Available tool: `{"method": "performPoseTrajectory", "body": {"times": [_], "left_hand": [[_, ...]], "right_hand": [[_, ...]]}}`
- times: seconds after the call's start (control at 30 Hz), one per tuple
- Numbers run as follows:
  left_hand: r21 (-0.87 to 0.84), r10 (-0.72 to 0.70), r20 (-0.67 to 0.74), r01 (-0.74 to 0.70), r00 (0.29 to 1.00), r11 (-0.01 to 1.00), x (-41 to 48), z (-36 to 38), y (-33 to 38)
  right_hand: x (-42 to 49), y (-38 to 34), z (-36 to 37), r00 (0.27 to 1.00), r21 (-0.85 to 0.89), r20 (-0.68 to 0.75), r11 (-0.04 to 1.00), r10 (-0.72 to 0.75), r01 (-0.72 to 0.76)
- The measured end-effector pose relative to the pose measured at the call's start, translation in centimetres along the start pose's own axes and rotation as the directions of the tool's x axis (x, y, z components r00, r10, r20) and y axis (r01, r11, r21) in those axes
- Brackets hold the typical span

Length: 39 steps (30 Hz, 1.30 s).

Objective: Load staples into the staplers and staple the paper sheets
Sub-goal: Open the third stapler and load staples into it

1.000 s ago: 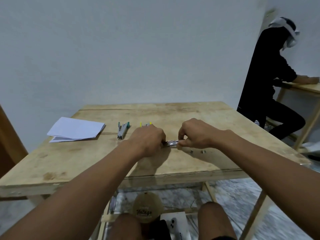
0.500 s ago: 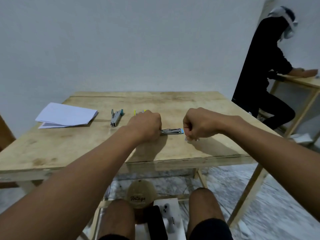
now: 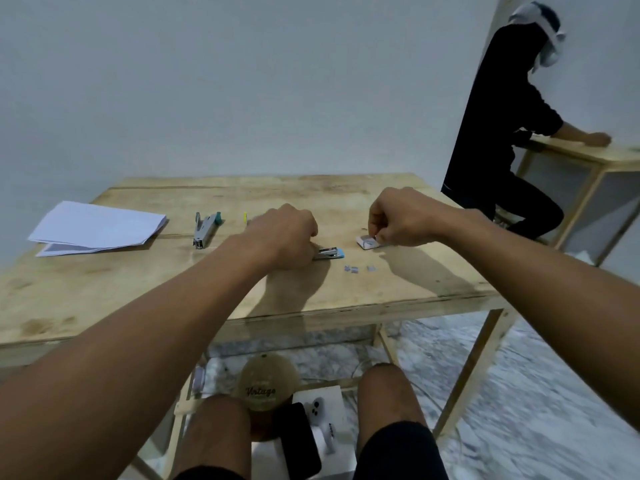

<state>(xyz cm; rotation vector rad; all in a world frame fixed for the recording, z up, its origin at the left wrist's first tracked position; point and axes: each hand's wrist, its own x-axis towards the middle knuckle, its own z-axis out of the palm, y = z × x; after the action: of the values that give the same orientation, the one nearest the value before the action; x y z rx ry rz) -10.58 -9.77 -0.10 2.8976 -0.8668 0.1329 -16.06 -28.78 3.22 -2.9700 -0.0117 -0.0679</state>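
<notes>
Forearms reach in from the lower corners and meet over the wooden table (image 3: 138, 289), both bare, both with the back of the hand up.

The left hand (image 3: 284, 237) rests knuckles-up on the tabletop near the middle. Its fingers are curled tight round the rear of the blue stapler (image 3: 331, 253), which lies flat on the wood. Only the stapler's front end – a metal nose and a blue tip – sticks out to the right of the fist.

The right hand (image 3: 401, 216) is held a little higher, wrist bent, fingers curled downward. Thumb and forefinger pinch the right edge of the small white staple box (image 3: 366, 242), which sits on the table just right of the blue stapler and apart from it. Whether a strip of staples is also between the fingertips is too small to tell.

A few loose staples (image 3: 351, 269) lie on the wood just in front of the stapler's tip.

Farther left, well apart from both hands, a grey-and-teal stapler (image 3: 204, 230) lies untouched, and beyond it the paper sheets (image 3: 97, 226) sit in a loose stack near the table's left edge.

A sliver of something yellow (image 3: 245, 217) shows behind the left hand – the rest is hidden, so what it is cannot be made out.
</notes>
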Motion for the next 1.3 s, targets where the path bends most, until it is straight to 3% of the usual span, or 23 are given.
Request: {"method": "performPoseTrajectory", "body": {"times": [0.17,0.33,0.57,0.93,1.1,1.2,1.3], "left_hand": [[-0.034,0.028,-0.057,-0.030,0.998,0.999,1.7,0.4,2.8],[-0.177,-0.004,-0.078,-0.010,0.997,0.984,4.2,1.7,5.4],[-0.181,0.087,-0.103,-0.104,0.991,0.978,6.4,3.0,6.8],[-0.129,0.117,0.011,-0.115,0.993,0.985,8.2,2.1,6.7],[-0.329,-0.003,-0.059,-0.017,0.998,0.944,8.1,1.5,5.9],[-0.532,-0.137,-0.079,0.075,0.987,0.844,7.5,0.7,5.4],[-0.678,-0.153,0.028,0.131,0.988,0.723,7.1,0.6,5.5]], "right_hand": [[0.7,3.0,0.9,0.984,0.075,-0.088,0.986,0.157,-0.150],[1.7,4.8,2.1,0.961,0.175,-0.127,0.959,0.247,-0.224],[2.1,5.0,2.9,0.985,0.158,-0.130,0.983,0.111,-0.090],[2.4,5.7,2.8,0.989,0.239,-0.096,0.967,0.114,-0.089],[2.6,5.9,2.6,0.991,0.236,-0.086,0.968,0.106,-0.084],[2.7,5.8,2.7,0.991,0.226,-0.082,0.970,0.106,-0.085],[2.6,5.7,2.6,0.992,0.214,-0.083,0.974,0.098,-0.078]]}}
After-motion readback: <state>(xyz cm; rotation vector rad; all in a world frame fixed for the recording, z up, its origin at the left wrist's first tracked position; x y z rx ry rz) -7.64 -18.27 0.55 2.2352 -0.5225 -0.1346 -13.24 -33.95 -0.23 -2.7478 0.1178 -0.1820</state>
